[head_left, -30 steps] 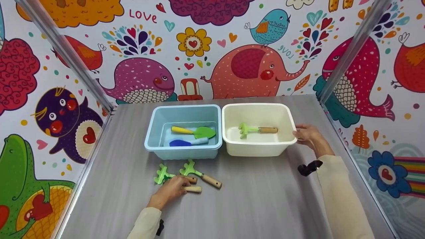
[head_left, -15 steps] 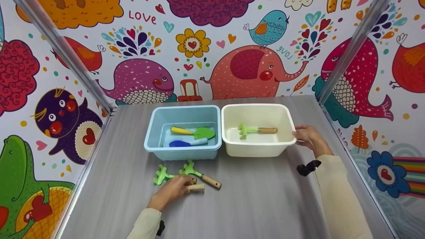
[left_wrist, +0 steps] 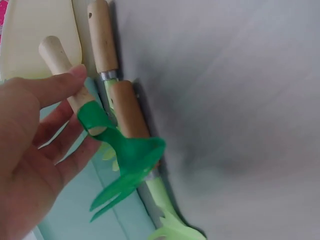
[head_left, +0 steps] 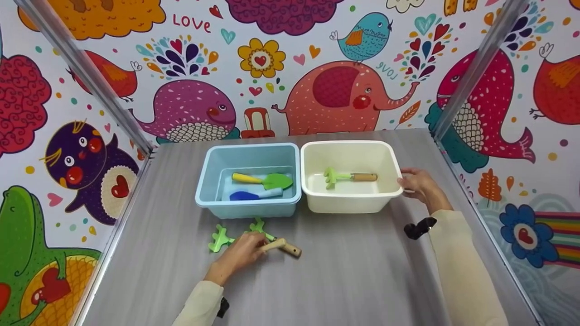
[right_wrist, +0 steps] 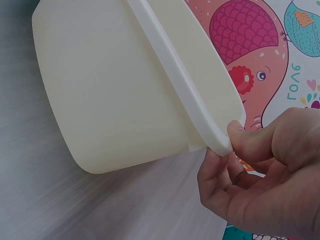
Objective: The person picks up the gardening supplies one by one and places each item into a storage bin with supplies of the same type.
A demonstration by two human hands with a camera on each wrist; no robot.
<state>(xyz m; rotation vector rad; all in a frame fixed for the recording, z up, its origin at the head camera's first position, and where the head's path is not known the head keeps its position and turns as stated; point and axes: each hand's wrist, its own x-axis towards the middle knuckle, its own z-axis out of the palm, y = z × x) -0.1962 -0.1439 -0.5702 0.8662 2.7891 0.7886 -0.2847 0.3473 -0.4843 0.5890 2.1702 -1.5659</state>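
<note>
My left hand [head_left: 242, 249] holds a small garden fork [left_wrist: 132, 152] by its pale wooden handle, between thumb and fingers. The fork's dark green prongs point down in the left wrist view, above the table. Beneath and beside it lie two light green hand rakes with wooden handles, a left rake [head_left: 220, 238] and a right rake [head_left: 290, 249], partly hidden by the hand. My right hand [head_left: 421, 183] pinches the right rim of the cream bin [head_left: 349, 196], thumb on top and fingers below. Inside that bin lies another green rake [head_left: 364, 177].
Left of the cream bin stands a light blue bin [head_left: 253, 210], close against it. It contains a green trowel [head_left: 277, 181] with a yellow handle and a blue shovel [head_left: 244, 195]. Patterned walls and metal posts enclose the grey table [head_left: 344, 271].
My left hand has raised the garden fork and shifted slightly right, its handle tilting upward over the right rake's handle. The right hand keeps its grip on the cream bin's rim.
</note>
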